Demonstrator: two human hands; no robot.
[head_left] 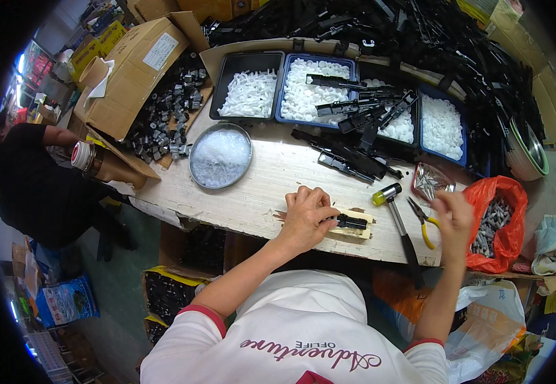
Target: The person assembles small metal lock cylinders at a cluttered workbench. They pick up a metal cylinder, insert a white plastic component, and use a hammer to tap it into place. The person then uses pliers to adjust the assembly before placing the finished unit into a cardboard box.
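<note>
At the table's front edge my left hand [306, 219] bends over a cream block [362, 232], its thumb and fingertips pinched at the near end of a black plastic part [351, 222] lying in it. My right hand [454, 219] is raised off to the right with its fingers curled together, slightly blurred; whatever sits in the fingertips is too small to make out. Just beyond that hand stands a clear box of thin metal pins [429, 181]. Between my hands lie a mallet [398, 221] with a yellow and black head and yellow-handled pliers [429, 225].
Trays of white plastic pieces [316, 121] line the back, with black parts [370, 105] laid across them and heaped behind. A round tin [192, 168] stands left, a red bag of grey pieces [522, 221] right. Another person [41, 185] is at far left beside a cardboard box [121, 96].
</note>
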